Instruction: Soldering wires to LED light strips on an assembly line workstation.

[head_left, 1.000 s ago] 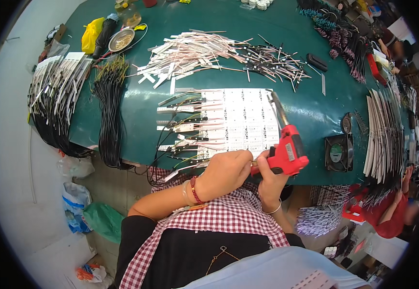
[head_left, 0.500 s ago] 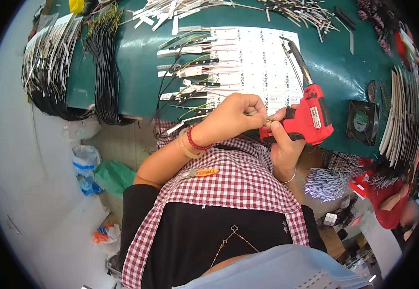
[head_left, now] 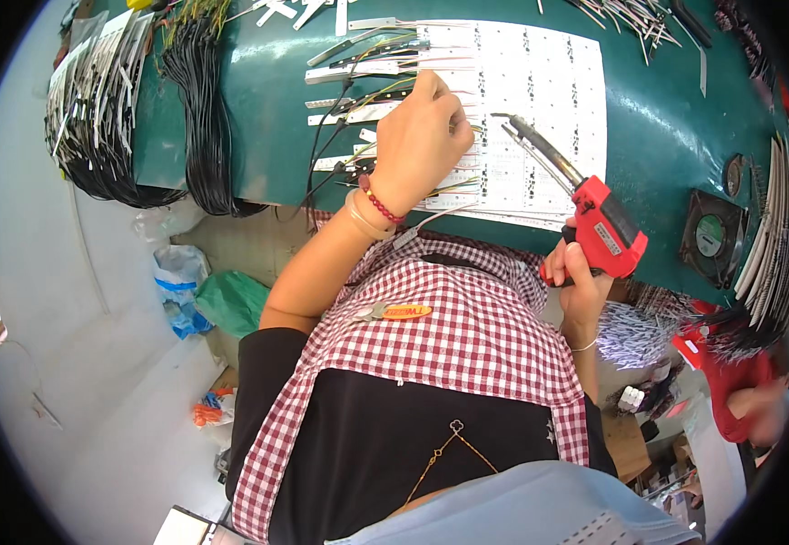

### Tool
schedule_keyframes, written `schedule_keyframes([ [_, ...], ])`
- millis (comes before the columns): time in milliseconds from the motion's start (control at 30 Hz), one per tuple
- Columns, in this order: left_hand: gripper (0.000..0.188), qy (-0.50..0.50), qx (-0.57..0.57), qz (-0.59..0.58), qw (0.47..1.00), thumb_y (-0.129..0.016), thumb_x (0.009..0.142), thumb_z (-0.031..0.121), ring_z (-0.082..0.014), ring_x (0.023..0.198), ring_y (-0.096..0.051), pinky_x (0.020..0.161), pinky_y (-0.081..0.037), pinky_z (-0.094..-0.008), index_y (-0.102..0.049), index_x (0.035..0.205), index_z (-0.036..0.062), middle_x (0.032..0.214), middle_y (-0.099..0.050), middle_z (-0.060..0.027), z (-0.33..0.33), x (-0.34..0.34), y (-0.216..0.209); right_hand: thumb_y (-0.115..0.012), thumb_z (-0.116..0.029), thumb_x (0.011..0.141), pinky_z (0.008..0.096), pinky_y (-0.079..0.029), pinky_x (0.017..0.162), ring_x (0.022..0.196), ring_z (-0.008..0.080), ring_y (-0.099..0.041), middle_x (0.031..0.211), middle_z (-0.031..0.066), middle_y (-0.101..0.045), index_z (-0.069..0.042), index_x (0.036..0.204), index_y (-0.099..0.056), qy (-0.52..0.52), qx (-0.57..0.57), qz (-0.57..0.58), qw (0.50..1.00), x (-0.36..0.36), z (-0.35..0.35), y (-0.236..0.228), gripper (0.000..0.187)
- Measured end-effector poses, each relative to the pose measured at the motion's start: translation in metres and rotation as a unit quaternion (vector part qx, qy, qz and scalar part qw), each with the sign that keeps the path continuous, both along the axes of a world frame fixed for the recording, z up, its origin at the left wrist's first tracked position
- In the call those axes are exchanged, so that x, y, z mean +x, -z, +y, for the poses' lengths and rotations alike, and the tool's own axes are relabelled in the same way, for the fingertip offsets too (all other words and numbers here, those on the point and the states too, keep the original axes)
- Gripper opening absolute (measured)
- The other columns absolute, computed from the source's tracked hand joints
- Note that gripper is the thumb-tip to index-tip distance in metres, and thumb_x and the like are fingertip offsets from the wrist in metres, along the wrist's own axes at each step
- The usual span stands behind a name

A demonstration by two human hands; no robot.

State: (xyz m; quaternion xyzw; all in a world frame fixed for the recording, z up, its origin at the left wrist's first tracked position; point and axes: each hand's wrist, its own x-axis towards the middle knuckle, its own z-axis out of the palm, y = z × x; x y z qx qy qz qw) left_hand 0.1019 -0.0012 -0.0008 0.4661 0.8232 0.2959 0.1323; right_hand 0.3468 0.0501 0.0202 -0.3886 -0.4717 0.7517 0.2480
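Over the white panel (head_left: 540, 100), right hand (head_left: 576, 272) fingers clamp a red soldering gun (head_left: 599, 227); left hand (head_left: 417, 141) fingers curl together.

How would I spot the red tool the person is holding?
Find the green table and the white sheet of little boards on it. At the sheet's lower right edge, the right hand grips a red gun-shaped soldering tool. It is the only bright red thing with a long metal tip pointing onto the sheet.

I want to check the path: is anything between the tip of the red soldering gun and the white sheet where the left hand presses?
Nothing visible blocks it. The tip of the soldering gun hangs over the bare white sheet, just right of the left hand. The right hand grips the handle.
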Motion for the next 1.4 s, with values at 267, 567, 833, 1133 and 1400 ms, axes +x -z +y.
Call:
schedule_keyframes([
  [267, 0.010, -0.021, -0.022, 0.007, 1.000, -0.062, 0.067, 0.008, -0.0258, 0.066, -0.058, 0.056, -0.045, -0.0358, -0.055, 0.066, 0.0016, 0.089, -0.053, -0.0057, 0.003, 0.002, 0.000, -0.052, -0.006, 0.086, 0.0265, -0.037, 0.049, 0.047, 0.0097, -0.040, 0.060, 0.0042, -0.046, 0.004, 0.111, -0.046, -0.011, 0.020, -0.051, 0.998, 0.008, -0.010, 0.010, 0.027],
  [567, 0.008, -0.056, 0.022, 0.007, 0.998, -0.062, 0.067, 0.007, -0.0227, 0.065, -0.057, 0.055, -0.045, -0.0332, -0.054, 0.066, 0.0025, 0.088, -0.053, -0.0042, -0.001, 0.010, 0.005, -0.052, -0.005, 0.085, 0.0254, -0.037, 0.048, 0.048, 0.0089, -0.040, 0.059, 0.0035, -0.046, 0.003, 0.109, -0.047, -0.020, 0.055, -0.068, 0.996, 0.007, -0.012, 0.013, 0.025],
  [833, 0.009, -0.051, 0.083, 0.043, 0.994, -0.061, 0.064, 0.005, -0.0243, 0.061, -0.055, 0.049, -0.044, -0.0353, -0.053, 0.064, 0.0016, 0.087, -0.051, -0.0060, -0.001, 0.011, 0.010, -0.053, -0.006, 0.085, 0.0247, -0.037, 0.048, 0.047, 0.0088, -0.040, 0.059, 0.0036, -0.047, 0.003, 0.107, -0.048, -0.012, 0.043, -0.076, 0.996, 0.001, -0.013, 0.009, 0.025],
  [1133, 0.008, -0.048, 0.080, 0.023, 0.995, -0.061, 0.063, 0.005, -0.0248, 0.062, -0.055, 0.050, -0.044, -0.0358, -0.054, 0.065, 0.0011, 0.087, -0.052, -0.0063, -0.002, 0.010, 0.009, -0.052, -0.006, 0.085, 0.0251, -0.037, 0.048, 0.046, 0.0094, -0.040, 0.060, 0.0044, -0.047, 0.003, 0.107, -0.047, -0.008, 0.045, -0.069, 0.997, 0.003, -0.016, 0.010, 0.024],
  [1400, 0.008, -0.042, 0.076, 0.030, 0.996, -0.061, 0.063, 0.004, -0.0252, 0.065, -0.056, 0.052, -0.045, -0.0358, -0.054, 0.064, 0.0001, 0.087, -0.052, -0.0073, -0.001, 0.012, 0.007, -0.051, -0.005, 0.086, 0.0252, -0.036, 0.047, 0.047, 0.0094, -0.041, 0.060, 0.0044, -0.048, 0.002, 0.106, -0.046, -0.005, 0.031, -0.056, 0.998, 0.003, -0.018, 0.009, 0.022],
])
